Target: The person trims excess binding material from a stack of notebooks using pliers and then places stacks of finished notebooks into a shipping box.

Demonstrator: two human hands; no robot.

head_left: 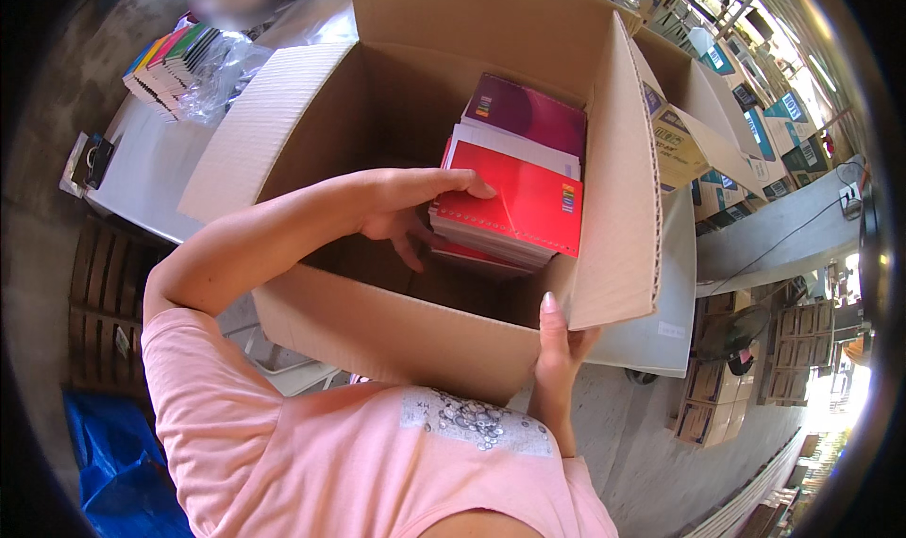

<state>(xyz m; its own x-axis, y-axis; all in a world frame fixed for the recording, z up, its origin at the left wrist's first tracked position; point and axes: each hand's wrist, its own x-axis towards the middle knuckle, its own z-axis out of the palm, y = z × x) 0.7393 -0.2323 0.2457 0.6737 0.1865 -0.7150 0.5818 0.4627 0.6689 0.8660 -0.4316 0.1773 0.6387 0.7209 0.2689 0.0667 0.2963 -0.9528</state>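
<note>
A large open cardboard box [396, 326] stands in front of me with its flaps spread. Inside, against its right wall, lies a stack of spiral notebooks, a red notebook [514, 208] uppermost. Behind it a purple notebook [533, 113] shows, with a white page edge between the two. My left hand [406, 208] reaches over the near left side and grips the red-topped stack, thumb on the cover and fingers down its left side. At the near right corner my right hand [559, 344] holds the box, thumb up along the edge, other fingers partly hidden.
The box rests on a pale table [156, 175]. At the far left are colourful notebooks [170, 66] beside clear plastic wrap [222, 80]. Another open carton [675, 75] adjoins on the right. Stacked boxes [755, 142], wooden pallets [99, 302] and a blue sheet [118, 467] lie around.
</note>
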